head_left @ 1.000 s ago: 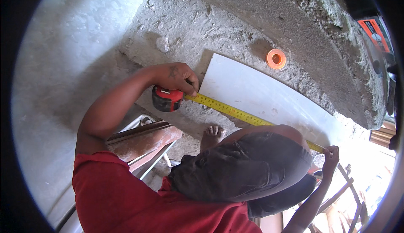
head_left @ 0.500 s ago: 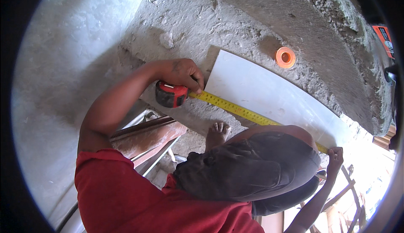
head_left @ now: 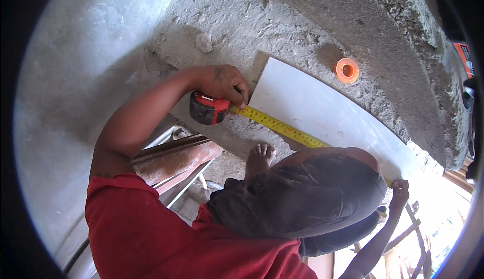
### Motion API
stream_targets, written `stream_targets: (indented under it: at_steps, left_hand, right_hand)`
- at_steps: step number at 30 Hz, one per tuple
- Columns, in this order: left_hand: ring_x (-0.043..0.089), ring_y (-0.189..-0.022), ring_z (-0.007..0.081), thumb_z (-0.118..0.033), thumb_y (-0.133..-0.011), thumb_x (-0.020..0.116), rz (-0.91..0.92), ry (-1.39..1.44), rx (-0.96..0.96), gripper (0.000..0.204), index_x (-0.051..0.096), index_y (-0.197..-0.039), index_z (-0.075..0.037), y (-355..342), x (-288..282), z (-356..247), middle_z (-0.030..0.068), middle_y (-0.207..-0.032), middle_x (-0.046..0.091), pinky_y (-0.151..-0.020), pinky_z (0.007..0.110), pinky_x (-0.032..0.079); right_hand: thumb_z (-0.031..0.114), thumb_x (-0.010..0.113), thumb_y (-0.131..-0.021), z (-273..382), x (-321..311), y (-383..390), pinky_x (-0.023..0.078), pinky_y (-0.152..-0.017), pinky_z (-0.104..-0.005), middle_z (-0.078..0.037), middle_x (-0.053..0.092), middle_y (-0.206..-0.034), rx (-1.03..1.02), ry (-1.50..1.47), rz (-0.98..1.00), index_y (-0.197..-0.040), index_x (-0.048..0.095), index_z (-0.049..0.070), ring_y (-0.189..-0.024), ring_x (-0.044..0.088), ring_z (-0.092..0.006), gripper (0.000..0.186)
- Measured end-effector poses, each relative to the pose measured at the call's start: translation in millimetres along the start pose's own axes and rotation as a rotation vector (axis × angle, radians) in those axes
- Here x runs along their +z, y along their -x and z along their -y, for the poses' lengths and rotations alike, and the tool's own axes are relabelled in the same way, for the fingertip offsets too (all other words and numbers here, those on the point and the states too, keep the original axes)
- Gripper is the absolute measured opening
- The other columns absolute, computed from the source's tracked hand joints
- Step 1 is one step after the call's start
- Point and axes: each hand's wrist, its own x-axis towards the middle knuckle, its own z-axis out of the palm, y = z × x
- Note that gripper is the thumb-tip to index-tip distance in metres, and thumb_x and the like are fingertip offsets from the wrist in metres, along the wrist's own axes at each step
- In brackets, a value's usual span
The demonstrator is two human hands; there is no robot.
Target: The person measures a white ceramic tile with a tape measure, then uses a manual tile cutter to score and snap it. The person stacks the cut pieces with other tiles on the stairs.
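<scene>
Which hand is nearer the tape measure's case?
The left hand, beside the red-and-black case; the right hand is at the far visible end of the yellow blade.

Smooth grey surf. (head_left: 75, 67) L, rough conc. (head_left: 348, 12) upper R, bright light (head_left: 446, 206) btm R

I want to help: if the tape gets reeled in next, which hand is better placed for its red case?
Probably the left hand: it's holding the yellow tape right beside the red case. The right hand is at the tape's other end, past the bent knee.
</scene>
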Motion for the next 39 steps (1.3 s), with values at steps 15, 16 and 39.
stream_targets:
  at_steps: [15,16,39]
  left_hand:
    - [0.062,-0.075,0.0077,-0.013,-0.084,0.07,-0.012,-0.016,0.004,0.017,0.072,-0.095,0.0,-0.7,0.2,0.8,0.0041,-0.085,0.072,-0.069,0.024,0.048]
    - [0.062,-0.075,0.0076,-0.013,-0.084,0.07,-0.005,0.004,-0.006,0.017,0.072,-0.095,0.0,-1.0,0.3,0.9,0.004,-0.086,0.072,-0.069,0.024,0.048]
    - [0.062,-0.076,0.0071,-0.01,-0.085,0.07,0.0,0.064,0.01,0.015,0.071,-0.094,0.001,-1.5,1.4,3.0,0.0041,-0.086,0.071,-0.07,0.023,0.049]
  right_hand:
    - [0.007,0.067,-0.078,14.8,-7.5,2.8,0.044,-0.067,-0.0288,-0.006,0.059,-0.09,-0.021,0.008,0.028,-0.091,0.062,0.002,-0.08,0.056,-0.0152,0.015]
    - [0.007,0.067,-0.078,14.7,-8.3,2.0,0.044,-0.067,-0.0291,-0.006,0.059,-0.089,-0.018,-0.019,0.043,-0.089,0.062,0.003,-0.08,0.056,-0.0153,0.012]
    - [-0.002,0.06,-0.076,26.0,-17.9,-7.4,0.041,-0.067,-0.0273,-0.003,0.058,-0.083,0.076,-0.069,0.135,-0.085,0.061,0.002,-0.078,0.056,-0.0126,0.009]
